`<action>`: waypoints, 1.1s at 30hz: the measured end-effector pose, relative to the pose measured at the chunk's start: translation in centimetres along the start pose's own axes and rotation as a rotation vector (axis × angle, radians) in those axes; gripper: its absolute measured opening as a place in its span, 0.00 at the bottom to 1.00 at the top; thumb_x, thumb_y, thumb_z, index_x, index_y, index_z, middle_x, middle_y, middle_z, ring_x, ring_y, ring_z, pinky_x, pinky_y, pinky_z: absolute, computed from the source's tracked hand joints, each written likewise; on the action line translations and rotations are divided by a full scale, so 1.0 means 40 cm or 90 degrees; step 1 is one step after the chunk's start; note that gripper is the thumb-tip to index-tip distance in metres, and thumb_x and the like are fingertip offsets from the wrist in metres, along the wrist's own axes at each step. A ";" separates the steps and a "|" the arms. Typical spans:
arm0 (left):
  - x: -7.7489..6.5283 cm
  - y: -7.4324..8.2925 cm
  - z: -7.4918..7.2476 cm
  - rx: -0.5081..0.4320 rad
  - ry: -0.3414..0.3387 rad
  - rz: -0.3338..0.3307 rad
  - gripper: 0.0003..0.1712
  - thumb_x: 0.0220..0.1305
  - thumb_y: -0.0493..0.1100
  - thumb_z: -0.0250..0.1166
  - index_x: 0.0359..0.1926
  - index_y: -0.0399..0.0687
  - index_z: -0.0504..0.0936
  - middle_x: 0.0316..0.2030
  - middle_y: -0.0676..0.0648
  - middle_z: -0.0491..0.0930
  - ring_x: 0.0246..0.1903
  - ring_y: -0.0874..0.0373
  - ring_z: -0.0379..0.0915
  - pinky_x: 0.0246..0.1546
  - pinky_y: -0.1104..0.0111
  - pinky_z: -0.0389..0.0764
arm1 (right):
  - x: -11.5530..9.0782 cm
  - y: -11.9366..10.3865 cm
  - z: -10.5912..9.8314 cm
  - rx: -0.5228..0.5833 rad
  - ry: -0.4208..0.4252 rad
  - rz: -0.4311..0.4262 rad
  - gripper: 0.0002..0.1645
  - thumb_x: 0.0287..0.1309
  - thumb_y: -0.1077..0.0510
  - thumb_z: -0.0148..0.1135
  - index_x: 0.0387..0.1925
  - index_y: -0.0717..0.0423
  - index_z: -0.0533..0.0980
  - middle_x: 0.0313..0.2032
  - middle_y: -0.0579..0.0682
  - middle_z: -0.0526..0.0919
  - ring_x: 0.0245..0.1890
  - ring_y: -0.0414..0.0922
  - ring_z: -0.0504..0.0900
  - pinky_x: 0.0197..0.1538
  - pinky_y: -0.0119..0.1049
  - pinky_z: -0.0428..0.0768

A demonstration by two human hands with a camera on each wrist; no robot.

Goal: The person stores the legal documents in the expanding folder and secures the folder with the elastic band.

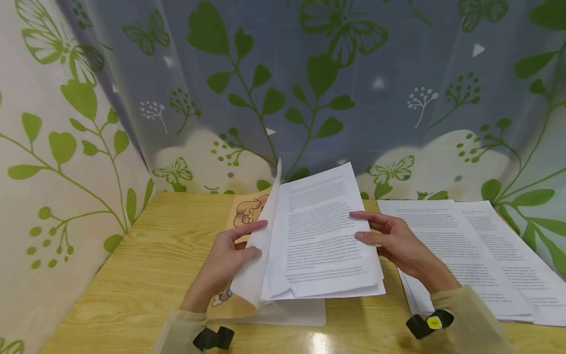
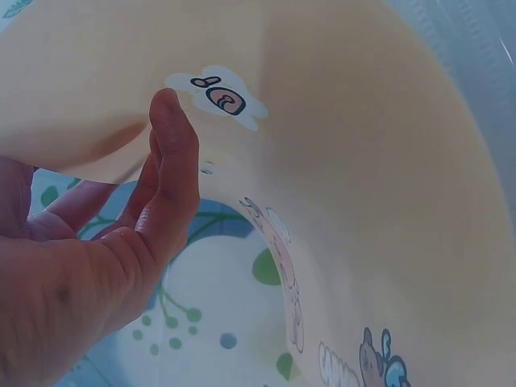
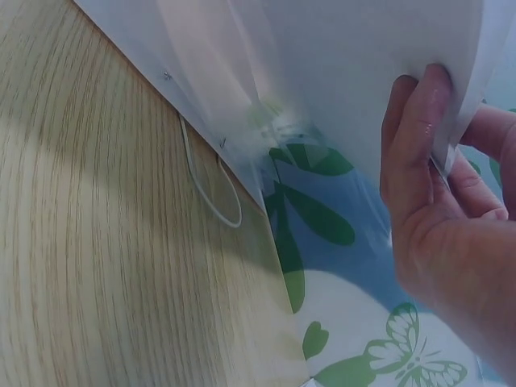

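Note:
A folder with a pale orange cover [image 1: 236, 306], printed with cartoon animals, stands partly open over the table. My left hand [image 1: 224, 258] pinches the bent cover near its edge; in the left wrist view, fingers lie against the printed side [image 2: 363, 161]. Tilted up beside the cover's white inner face is a stack of printed sheets [image 1: 325, 231]. My right hand [image 1: 404, 246] holds this stack by its right edge, thumb on the front and other fingers behind. At the bottom, the sheets' corners are slightly uneven. A pale back panel [image 1: 296, 313] shows beneath them.
More printed sheets [image 1: 431, 250] lie overlapping on the right of the wooden table [image 1: 146, 275]. A thin elastic loop [image 3: 236, 216] hangs from the folder's edge in the right wrist view. Behind the table hangs a curtain [image 1: 283, 88] with leaves and butterflies.

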State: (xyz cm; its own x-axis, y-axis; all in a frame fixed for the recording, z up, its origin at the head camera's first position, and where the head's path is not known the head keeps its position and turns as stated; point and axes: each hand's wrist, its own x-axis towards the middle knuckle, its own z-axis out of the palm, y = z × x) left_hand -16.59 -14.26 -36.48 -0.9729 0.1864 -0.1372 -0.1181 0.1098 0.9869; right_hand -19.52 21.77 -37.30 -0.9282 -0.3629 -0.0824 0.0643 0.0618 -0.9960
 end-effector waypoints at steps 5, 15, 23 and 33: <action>0.001 0.001 0.001 -0.003 -0.003 -0.003 0.35 0.60 0.28 0.59 0.68 0.54 0.78 0.57 0.33 0.80 0.39 0.52 0.85 0.34 0.59 0.89 | 0.011 -0.001 0.013 -0.010 0.010 0.001 0.33 0.65 0.60 0.67 0.71 0.54 0.71 0.53 0.39 0.84 0.46 0.41 0.88 0.45 0.37 0.88; 0.005 0.002 0.004 0.003 -0.001 -0.007 0.35 0.61 0.28 0.59 0.68 0.54 0.78 0.56 0.34 0.81 0.38 0.51 0.86 0.33 0.58 0.89 | 0.029 0.003 0.036 0.003 0.009 -0.002 0.35 0.64 0.61 0.67 0.71 0.56 0.70 0.53 0.42 0.83 0.45 0.43 0.89 0.44 0.39 0.88; 0.003 0.008 0.002 0.007 -0.001 -0.005 0.34 0.61 0.28 0.59 0.68 0.53 0.78 0.56 0.33 0.81 0.37 0.51 0.86 0.32 0.59 0.88 | 0.038 0.004 0.054 0.026 0.004 -0.010 0.41 0.65 0.62 0.67 0.76 0.54 0.63 0.53 0.42 0.83 0.45 0.43 0.88 0.44 0.39 0.88; 0.005 0.001 0.004 0.007 0.004 -0.007 0.34 0.61 0.28 0.59 0.67 0.54 0.78 0.59 0.34 0.79 0.40 0.50 0.86 0.34 0.59 0.89 | 0.040 0.006 0.069 0.042 0.018 -0.013 0.51 0.66 0.62 0.65 0.82 0.46 0.47 0.50 0.43 0.86 0.42 0.42 0.89 0.41 0.39 0.88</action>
State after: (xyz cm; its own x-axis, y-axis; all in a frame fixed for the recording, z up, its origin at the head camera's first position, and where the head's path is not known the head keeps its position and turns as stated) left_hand -16.75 -14.07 -36.47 -0.9727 0.1794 -0.1469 -0.1261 0.1224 0.9844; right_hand -19.96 18.63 -37.76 -0.9397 -0.3364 -0.0612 0.0674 -0.0068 -0.9977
